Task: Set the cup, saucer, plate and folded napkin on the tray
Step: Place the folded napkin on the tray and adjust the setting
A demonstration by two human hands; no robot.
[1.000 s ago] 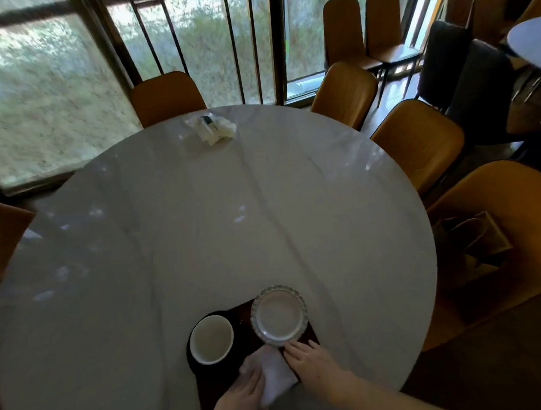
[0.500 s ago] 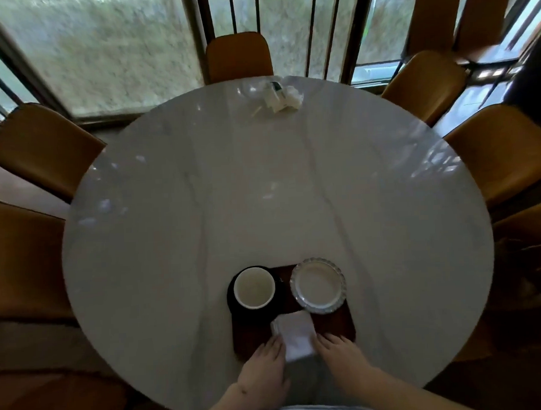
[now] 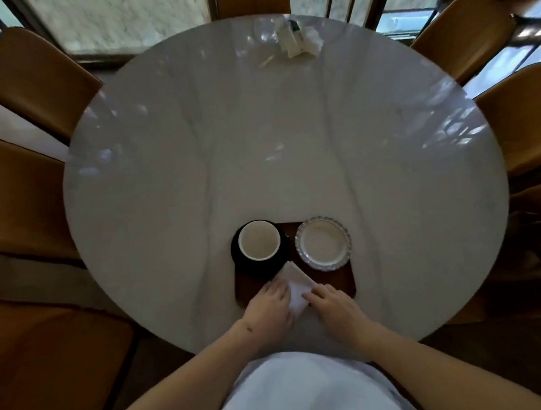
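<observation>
Both hands are lying flat-fingered on the folded napkin (image 3: 296,289) at the tray's (image 3: 343,279) near edge: left hand (image 3: 272,304) and right hand (image 3: 334,307) are hiding its sides, gripping nothing.

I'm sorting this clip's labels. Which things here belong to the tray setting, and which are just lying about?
Job: tray; cup on black saucer; plate; folded napkin, with left hand and right hand on it.
Lying about: crumpled wrappers at the table's far edge; chairs.
</observation>
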